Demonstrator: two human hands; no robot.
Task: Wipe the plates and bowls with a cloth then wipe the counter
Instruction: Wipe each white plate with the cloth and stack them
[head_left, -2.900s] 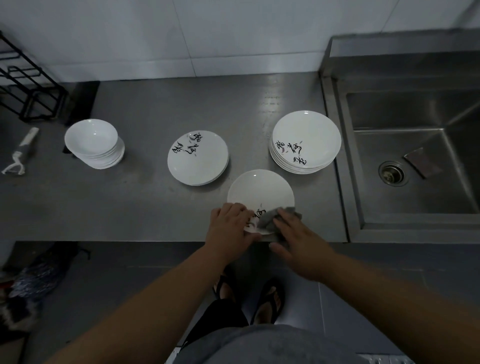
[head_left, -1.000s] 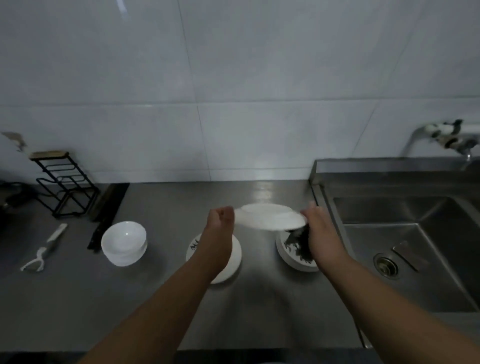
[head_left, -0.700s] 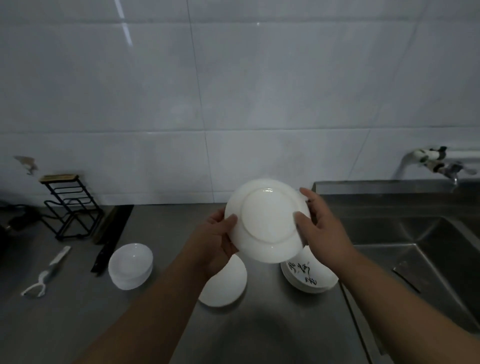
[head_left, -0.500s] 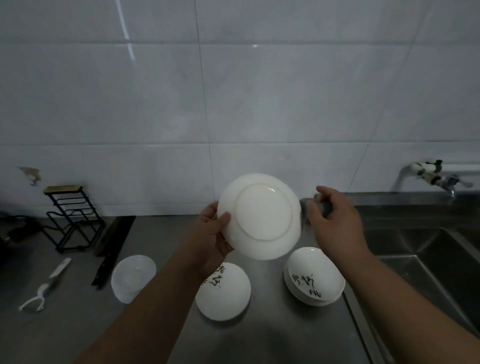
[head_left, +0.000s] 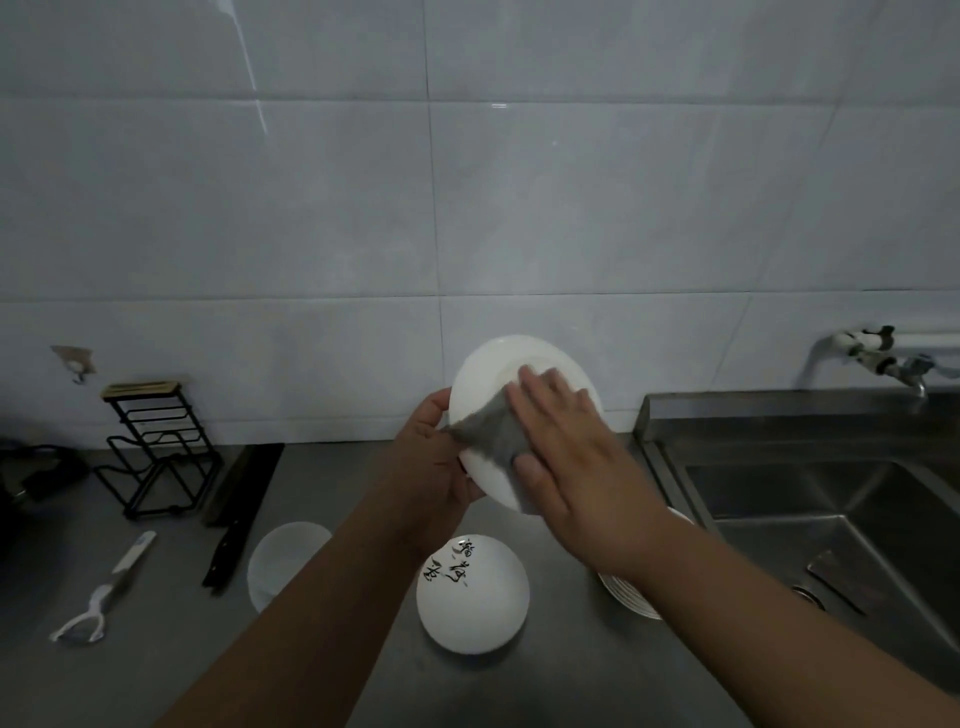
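A white plate (head_left: 483, 374) is held up on edge above the steel counter (head_left: 571, 675), its underside facing me. My left hand (head_left: 431, 457) grips the plate's left rim. My right hand (head_left: 566, 441) lies flat with straight fingers, pressing a grey cloth (head_left: 488, 436) against the plate's underside. Below on the counter sit one white plate with black calligraphy (head_left: 472, 592), a stack of plates (head_left: 623, 597) mostly hidden by my right forearm, and a stack of white bowls (head_left: 280, 556) partly hidden by my left forearm.
A steel sink (head_left: 831, 519) with a tap (head_left: 878, 358) lies at the right. At the left stand a black wire rack (head_left: 156, 447), a dark knife (head_left: 234, 525) and a white peeler (head_left: 98, 597). A tiled wall rises behind.
The plate went from lying on the counter to being lifted and turned with its underside toward me. My right hand has come back onto it with the cloth.
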